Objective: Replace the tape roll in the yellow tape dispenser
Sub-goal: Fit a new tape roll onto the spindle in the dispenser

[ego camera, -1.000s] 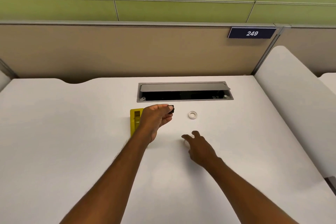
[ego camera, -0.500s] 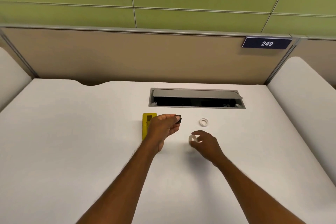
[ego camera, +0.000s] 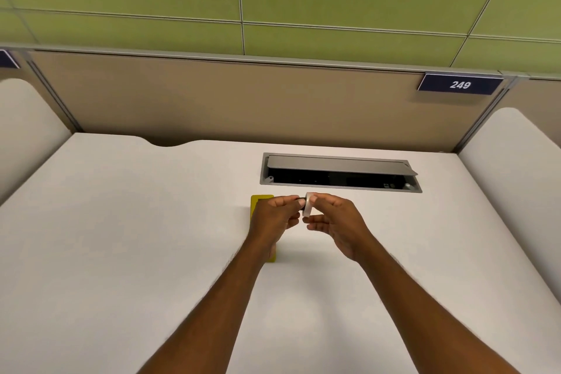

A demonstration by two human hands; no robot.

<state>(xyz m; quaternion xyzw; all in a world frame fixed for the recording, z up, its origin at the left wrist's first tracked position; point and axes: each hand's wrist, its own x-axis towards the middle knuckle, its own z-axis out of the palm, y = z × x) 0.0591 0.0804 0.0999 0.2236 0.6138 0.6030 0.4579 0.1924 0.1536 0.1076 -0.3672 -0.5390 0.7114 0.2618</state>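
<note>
The yellow tape dispenser (ego camera: 260,201) lies on the white desk, mostly hidden under my left hand (ego camera: 273,217); only its far end and a near corner show. My left hand pinches a small black spool core (ego camera: 301,200) between thumb and fingers. My right hand (ego camera: 337,220) holds a white tape roll (ego camera: 308,204) upright on edge, pressed against the black core. Both hands meet just above the desk, right of the dispenser. The other small white ring seen earlier is hidden behind my right hand.
An open grey cable hatch (ego camera: 340,172) is set into the desk just beyond my hands. A tan partition with a "249" plate (ego camera: 460,85) closes the back. Rounded white dividers (ego camera: 513,161) stand at both sides.
My right hand picked the white tape roll off the desk and carried it up and left to the black core in my left hand. The camera view shifted left.
</note>
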